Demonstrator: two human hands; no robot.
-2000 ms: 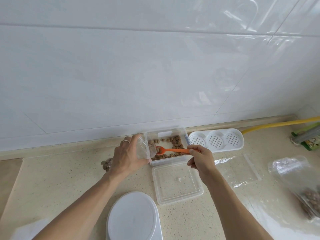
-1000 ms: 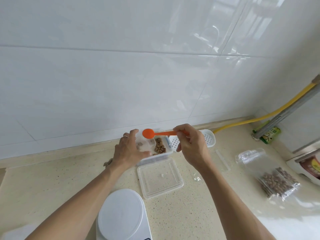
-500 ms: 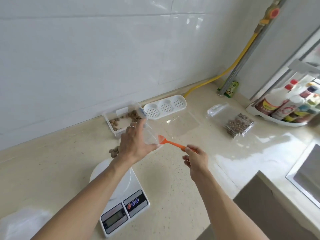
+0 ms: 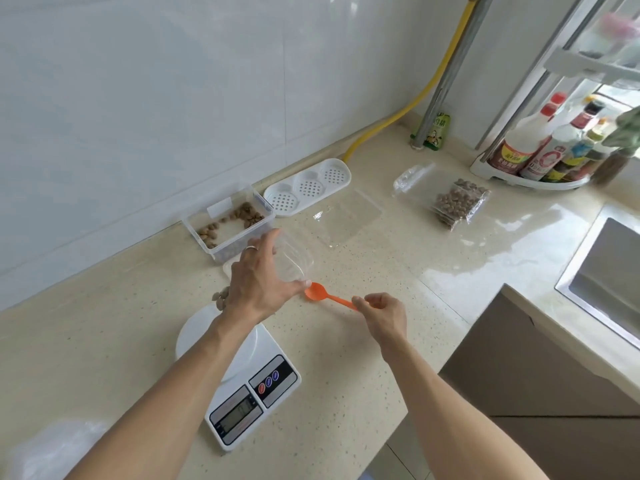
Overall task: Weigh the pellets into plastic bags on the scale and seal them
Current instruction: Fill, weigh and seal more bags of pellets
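Note:
My left hand (image 4: 259, 282) grips a clear plastic bag (image 4: 294, 263) by its mouth, just beyond the white digital scale (image 4: 249, 382). A few brown pellets (image 4: 221, 298) show in the bag below my wrist. My right hand (image 4: 381, 315) pinches the handle end of an orange spoon (image 4: 316, 292). The spoon's bowl is empty and rests low by the bag's mouth. A clear pellet container (image 4: 228, 225) stands open against the wall, with pellets scattered on its bottom. The scale's platform holds nothing that I can see.
An empty flat clear bag (image 4: 346, 220) and a filled pellet bag (image 4: 453, 202) lie to the right. A white perforated tray (image 4: 308, 187) sits by the wall. Bottles on a rack (image 4: 540, 154) and a sink (image 4: 609, 271) are far right; the counter edge is near my right arm.
The spoon left the container, rose, then came down beside the bag near the scale. Both hands drew back from the container, and my view swung right and down.

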